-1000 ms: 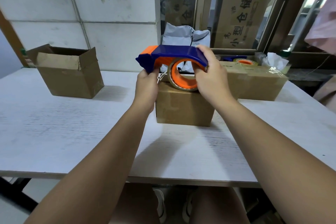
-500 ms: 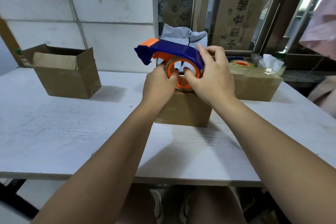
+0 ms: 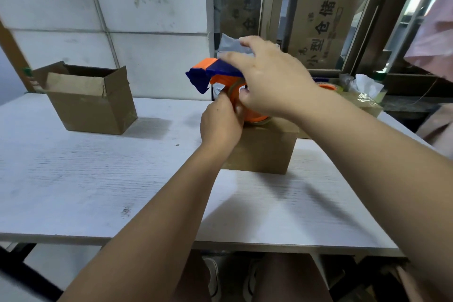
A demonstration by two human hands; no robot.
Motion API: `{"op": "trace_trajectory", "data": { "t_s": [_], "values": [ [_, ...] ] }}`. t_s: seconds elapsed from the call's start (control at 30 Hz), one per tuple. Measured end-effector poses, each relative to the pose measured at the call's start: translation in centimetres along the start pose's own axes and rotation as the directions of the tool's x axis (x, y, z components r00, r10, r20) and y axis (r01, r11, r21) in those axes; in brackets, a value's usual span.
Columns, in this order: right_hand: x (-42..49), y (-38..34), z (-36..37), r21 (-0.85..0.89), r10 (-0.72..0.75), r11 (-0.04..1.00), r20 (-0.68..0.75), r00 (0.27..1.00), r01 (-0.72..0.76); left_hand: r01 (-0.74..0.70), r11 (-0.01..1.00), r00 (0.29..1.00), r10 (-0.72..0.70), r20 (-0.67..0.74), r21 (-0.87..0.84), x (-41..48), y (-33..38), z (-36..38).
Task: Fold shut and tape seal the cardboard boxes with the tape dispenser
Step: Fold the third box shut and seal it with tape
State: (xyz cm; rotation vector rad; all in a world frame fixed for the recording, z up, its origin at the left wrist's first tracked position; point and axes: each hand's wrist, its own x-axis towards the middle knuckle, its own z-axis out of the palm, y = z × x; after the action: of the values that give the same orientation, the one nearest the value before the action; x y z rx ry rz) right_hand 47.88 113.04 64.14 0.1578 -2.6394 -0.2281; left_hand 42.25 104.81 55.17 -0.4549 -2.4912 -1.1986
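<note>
A blue and orange tape dispenser [image 3: 213, 73] with a roll of clear tape stands on top of a closed brown cardboard box [image 3: 262, 152] in the middle of the white table [image 3: 85, 179]. My right hand [image 3: 269, 81] lies over the dispenser's blue handle, thumb at the roll, upper fingers spread. My left hand [image 3: 220, 125] reaches up from below with its fingertips curled at the edge of the tape roll; whether they pinch the tape end is hidden. An open cardboard box [image 3: 90, 103] with raised flaps stands at the back left.
Another taped box [image 3: 365, 108] sits at the back right behind my right forearm, with an orange tape roll [image 3: 327, 86] and crumpled white paper [image 3: 367, 84] on it. A tiled wall and a window frame stand behind the table. My legs are under the near table edge.
The dispenser has tilted nose-down onto the box top. My right hand slid forward over the handle and spread its upper fingers. My left hand moved from the dispenser's nose to the roll's edge.
</note>
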Motion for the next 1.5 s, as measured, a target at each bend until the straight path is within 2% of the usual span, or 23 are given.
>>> {"op": "trace_trajectory", "data": {
  "t_s": [0.1,0.23,0.37,0.5,0.7,1.03,1.1,1.27,1.5],
  "values": [
    [1.8,-1.0,-0.5,-0.045,-0.037,0.998,0.116,0.993,0.042,0.020,1.000,1.000,-0.020,0.009,-0.011,-0.1,0.0,-0.1],
    [3.7,-1.0,-0.6,0.001,-0.017,1.000,0.268,0.963,0.018,0.031,0.999,0.999,-0.031,0.026,-0.014,-0.2,0.0,-0.3],
    [3.7,0.6,0.5,0.145,0.027,0.987,0.310,0.950,-0.075,-0.033,0.999,0.999,0.032,0.018,0.009,-0.5,-0.2,-0.2],
    [2.2,2.0,1.3,0.319,0.076,0.935,0.256,0.964,-0.159,-0.089,0.996,0.996,0.090,-0.005,0.026,-0.8,-0.6,0.1],
    [0.8,3.2,2.5,0.553,0.179,0.794,0.185,0.966,-0.253,-0.083,0.996,0.996,0.084,-0.025,0.025,-0.7,-0.6,0.0],
    [-1.2,5.2,4.2,0.790,0.241,0.496,0.273,0.931,-0.360,-0.102,0.988,0.994,0.096,0.053,0.117,-1.0,-1.1,0.8],
    [-1.6,5.6,4.5,0.767,0.261,0.509,0.294,0.920,-0.390,-0.106,0.987,0.993,0.100,0.055,0.119,-1.0,-1.1,0.8],
    [-0.9,6.7,4.0,0.659,0.201,0.633,0.367,0.908,-0.406,-0.147,0.978,0.989,0.141,0.055,0.148,-1.0,-1.4,0.9],
    [0.2,7.4,3.0,0.643,0.121,0.678,0.380,0.917,-0.355,-0.199,0.937,0.980,0.198,0.032,0.287,-1.2,-1.4,1.2]
  ]
}}
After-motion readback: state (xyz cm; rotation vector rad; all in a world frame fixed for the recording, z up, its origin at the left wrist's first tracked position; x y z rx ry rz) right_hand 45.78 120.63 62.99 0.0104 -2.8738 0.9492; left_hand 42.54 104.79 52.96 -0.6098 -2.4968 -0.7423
